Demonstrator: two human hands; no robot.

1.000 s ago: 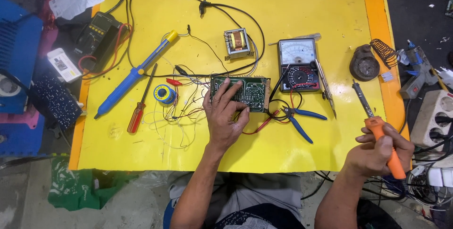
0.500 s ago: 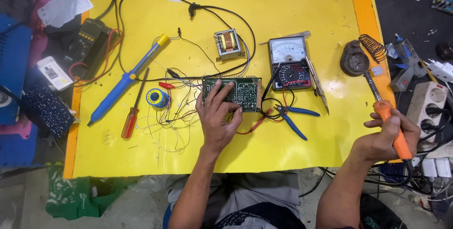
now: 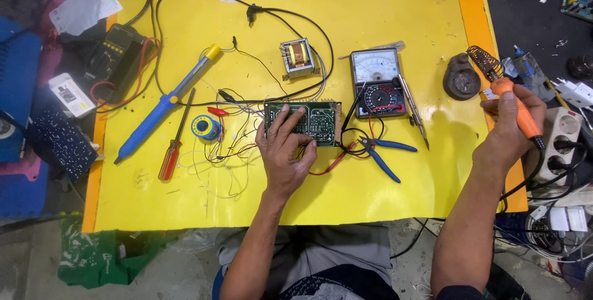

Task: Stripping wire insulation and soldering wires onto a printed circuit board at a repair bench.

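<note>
My left hand (image 3: 285, 149) lies flat on a green circuit board (image 3: 320, 122) in the middle of the yellow mat (image 3: 383, 3), fingers spread over its left half. Thin wires trail from the board to the left. My right hand (image 3: 510, 121) is closed around the orange handle of a soldering iron (image 3: 522, 113) at the mat's right edge. The iron's tip points up and left into a coiled wire stand (image 3: 483, 60) next to a dark round base (image 3: 461, 78).
An analog multimeter (image 3: 377, 80), a small transformer (image 3: 297, 57) and blue-handled pliers (image 3: 383, 152) lie near the board. A blue desoldering pump (image 3: 162, 107), red screwdriver (image 3: 173, 149) and solder spool (image 3: 204, 127) lie left. A power strip (image 3: 567, 134) sits right.
My right hand has lifted the soldering iron up and away toward the coiled stand. My left hand has stayed on the board.
</note>
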